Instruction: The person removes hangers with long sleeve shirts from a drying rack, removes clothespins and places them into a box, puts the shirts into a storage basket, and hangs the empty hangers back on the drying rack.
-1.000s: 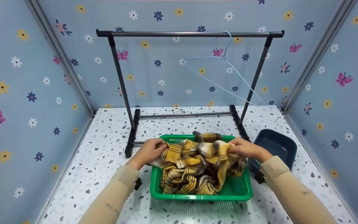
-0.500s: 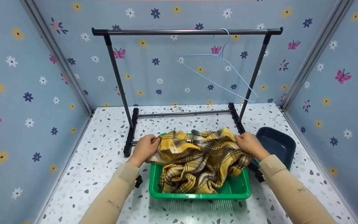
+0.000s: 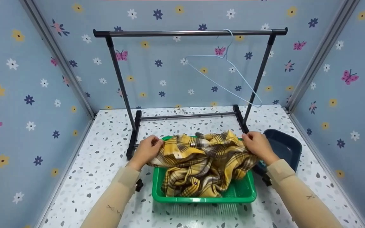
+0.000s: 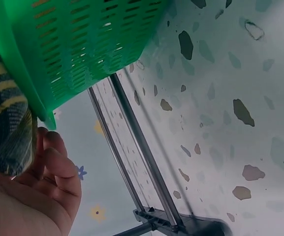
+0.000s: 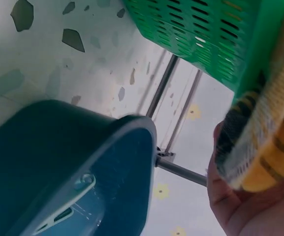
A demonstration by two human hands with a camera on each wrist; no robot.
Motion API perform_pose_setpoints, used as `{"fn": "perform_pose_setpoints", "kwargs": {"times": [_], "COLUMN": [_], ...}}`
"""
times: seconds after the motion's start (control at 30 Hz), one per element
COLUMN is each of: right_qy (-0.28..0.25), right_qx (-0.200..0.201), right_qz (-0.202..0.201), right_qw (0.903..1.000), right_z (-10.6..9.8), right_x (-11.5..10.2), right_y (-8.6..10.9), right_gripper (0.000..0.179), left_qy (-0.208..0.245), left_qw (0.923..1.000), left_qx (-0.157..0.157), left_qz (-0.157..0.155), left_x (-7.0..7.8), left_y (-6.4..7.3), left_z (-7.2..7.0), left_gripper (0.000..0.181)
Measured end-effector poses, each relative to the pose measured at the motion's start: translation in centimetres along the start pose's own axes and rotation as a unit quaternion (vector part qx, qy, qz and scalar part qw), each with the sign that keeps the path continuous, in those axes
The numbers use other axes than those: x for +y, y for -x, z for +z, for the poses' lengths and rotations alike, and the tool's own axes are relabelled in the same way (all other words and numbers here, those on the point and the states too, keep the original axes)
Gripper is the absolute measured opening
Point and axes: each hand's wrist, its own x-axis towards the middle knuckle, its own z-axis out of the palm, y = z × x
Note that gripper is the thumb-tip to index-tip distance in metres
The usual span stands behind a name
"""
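Observation:
A yellow and brown plaid shirt (image 3: 214, 155) lies bunched in a green basket (image 3: 203, 199), its upper part spread over the far rim. My left hand (image 3: 145, 151) pinches the shirt's left edge; in the left wrist view its fingers curl beside the cloth, below the basket's rim. At the opposite edge, my right hand (image 3: 260, 147) pinches the shirt with thumb and fingertips. The right wrist view shows a fold of the shirt (image 5: 265, 157) covering part of that hand. A white tag and a button show on the cloth.
Behind the basket stands a black clothes rack (image 3: 182, 33) with a light blue wire hanger (image 3: 212, 75) on its bar. A dark blue basin (image 3: 285, 152) sits to the right; a pale slim piece (image 5: 65, 209) lies inside it. Flowered panels surround the speckled surface (image 3: 100, 177).
Both hands have drawn apart and spread the shirt's upper part wider and flatter over the basket. Over the last half second the shirt barely changes, while the right hand rises slightly at its edge.

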Motion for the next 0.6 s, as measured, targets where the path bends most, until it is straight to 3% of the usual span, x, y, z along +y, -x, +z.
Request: {"fn": "perform_pose_setpoints", "kwargs": {"times": [0.13, 0.37, 0.47, 0.6], "right_qy": [0.011, 0.015, 0.038, 0.105], "right_qx": [0.032, 0.097, 0.105, 0.093], "right_qz": [-0.014, -0.043, -0.050, -0.058], "right_qw": [0.9993, 0.9942, 0.9925, 0.9884], "right_z": [-0.6, -1.3, -1.7, -2.2], "right_x": [-0.1, 0.3, 0.7, 1.3], "right_y": [0.3, 0.9, 1.1, 1.2], "right_gripper": [0.037, 0.038, 0.045, 0.060], "left_qy": [-0.008, -0.077, -0.122, -0.194], "left_qw": [0.9997, 0.9955, 0.9896, 0.9763], "left_qx": [0.019, 0.046, 0.065, 0.084], "left_qz": [0.016, 0.029, 0.039, 0.049], "left_x": [-0.1, -0.7, -1.0, -1.3], "left_y": [0.4, 1.2, 1.3, 1.3], "left_z": [-0.5, -1.9, -2.6, -3.3], "left_gripper": [0.025, 0.044, 0.050, 0.058]}}
